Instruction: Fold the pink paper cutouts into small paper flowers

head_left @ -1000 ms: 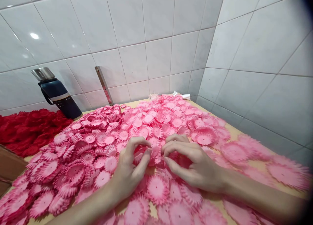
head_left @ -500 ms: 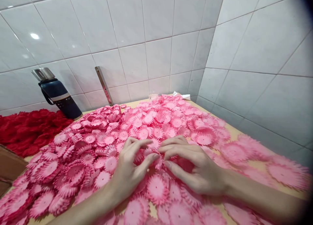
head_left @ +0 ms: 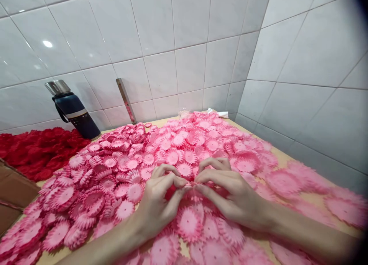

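Above a spread of pink flower-petal discs, my two hands meet with fingertips almost touching. Between them is a small pink petal disc, mostly covered by the fingers. My left hand pinches its left edge between thumb and index finger. From the other side, my right hand pinches the right edge with thumb and forefinger, its other fingers curled. The discs below have notched, frilled rims and a tiny hole in the centre; many overlap or stack.
A dark blue thermos bottle stands at the back left beside a heap of red petal pieces. A cardboard box is at the left edge. A metal strip leans on the tiled wall. White paper lies at the far corner.
Both hands have drawn closer together, and the left thumb and index finger have closed into a pinch on the disc. The whole scene sits slightly further right in view.
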`<state>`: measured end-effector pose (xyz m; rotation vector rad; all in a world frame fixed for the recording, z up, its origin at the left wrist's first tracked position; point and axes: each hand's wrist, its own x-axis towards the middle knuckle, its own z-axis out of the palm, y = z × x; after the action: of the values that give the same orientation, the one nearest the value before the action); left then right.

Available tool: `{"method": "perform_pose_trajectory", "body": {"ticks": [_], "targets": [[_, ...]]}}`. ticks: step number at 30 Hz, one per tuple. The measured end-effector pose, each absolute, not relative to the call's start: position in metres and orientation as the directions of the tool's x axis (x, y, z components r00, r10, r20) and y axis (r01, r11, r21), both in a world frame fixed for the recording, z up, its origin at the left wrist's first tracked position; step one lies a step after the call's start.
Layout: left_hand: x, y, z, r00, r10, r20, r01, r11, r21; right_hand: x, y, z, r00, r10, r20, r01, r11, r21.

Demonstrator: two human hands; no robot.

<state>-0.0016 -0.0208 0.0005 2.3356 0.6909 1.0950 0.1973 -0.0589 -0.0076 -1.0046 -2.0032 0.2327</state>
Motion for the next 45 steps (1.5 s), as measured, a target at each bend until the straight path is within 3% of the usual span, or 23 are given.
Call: {"method": "perform_pose_trajectory", "body": {"ticks": [6, 9, 12, 14, 22, 29, 35, 45], "targets": [[-0.001, -0.022, -0.002, 0.48, 0.705, 0.522, 0.247, -0.679, 0.691, 0.199, -0.056, -0.008, -0.151, 0.837, 0.526, 0.634, 0.49, -0.598], [-0.002, -0.021, -0.005, 0.315, 0.774, 0.55, 0.177, -0.617, 0.767, 0.204, -0.053, -0.01, 0.034, 0.866, 0.498, 0.623, 0.372, -0.688], [-0.002, -0.021, -0.004, 0.23, 0.869, 0.438, 0.235, -0.486, 0.841, 0.209, -0.051, -0.012, 0.142, 0.863, 0.484, 0.603, 0.313, -0.734], [-0.002, -0.022, 0.0, 0.263, 0.873, 0.41, 0.271, -0.475, 0.837, 0.211, -0.052, -0.015, 0.104, 0.844, 0.526, 0.609, 0.364, -0.705], [-0.001, -0.023, 0.005, 0.437, 0.604, 0.666, 0.217, -0.79, 0.574, 0.205, -0.054, -0.029, -0.148, 0.734, 0.663, 0.583, 0.606, -0.541], [-0.003, -0.02, -0.002, 0.492, 0.603, 0.628, 0.237, -0.787, 0.57, 0.198, -0.055, -0.016, -0.3, 0.646, 0.702, 0.512, 0.73, -0.453], [0.0, -0.023, 0.001, 0.464, 0.599, 0.652, 0.24, -0.794, 0.559, 0.197, -0.058, -0.014, -0.305, 0.664, 0.682, 0.552, 0.707, -0.442], [-0.002, -0.027, 0.008, 0.527, 0.643, 0.556, 0.355, -0.76, 0.544, 0.197, -0.062, -0.014, -0.332, 0.756, 0.565, 0.564, 0.639, -0.523]]}}
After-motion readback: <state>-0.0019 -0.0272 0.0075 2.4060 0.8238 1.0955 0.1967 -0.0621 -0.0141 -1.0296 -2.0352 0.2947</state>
